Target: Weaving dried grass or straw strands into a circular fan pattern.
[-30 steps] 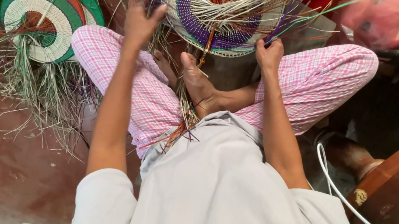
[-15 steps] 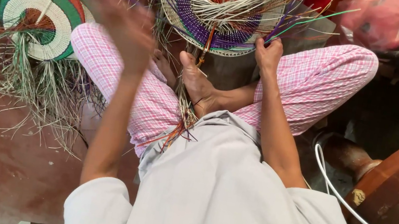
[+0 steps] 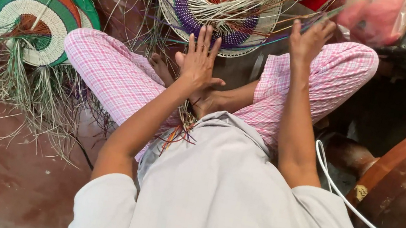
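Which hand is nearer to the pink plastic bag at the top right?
Right. The right hand is raised just left of the pink bag; the left hand is farther left, below the woven fan.

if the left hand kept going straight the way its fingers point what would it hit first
Probably the near rim of the round woven piece: the left hand is open, fingers aimed straight up-frame at it. Depth is unclear, so it might pass over the rim.

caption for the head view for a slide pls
Left hand spread flat below a half-woven purple disc, right hand raised at its loose strands.
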